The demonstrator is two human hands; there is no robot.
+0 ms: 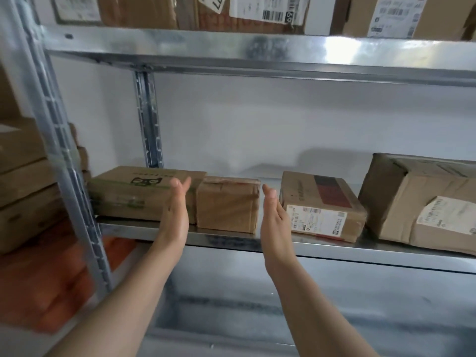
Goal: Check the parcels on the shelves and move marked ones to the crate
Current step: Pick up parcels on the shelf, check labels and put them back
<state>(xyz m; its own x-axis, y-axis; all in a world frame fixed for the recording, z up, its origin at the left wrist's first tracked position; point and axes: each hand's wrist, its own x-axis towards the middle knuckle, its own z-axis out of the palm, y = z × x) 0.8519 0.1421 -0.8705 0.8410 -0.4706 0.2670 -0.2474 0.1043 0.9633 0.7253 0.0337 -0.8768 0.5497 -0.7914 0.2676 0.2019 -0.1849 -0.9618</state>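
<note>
Held left grip and right grip straight-fingered, palms inward, either side of small taped parcel on metal shelf. Clasped nothing.

Upper frame, top shelf: the white label on a cardboard box carries barcodes and a sideways "69", white on black. The tilted sticker to its left shows handwritten strokes resembling "77". Middle left: the flat carton bears a black cat-face logo. Print on the remaining labels is illegible.
</note>
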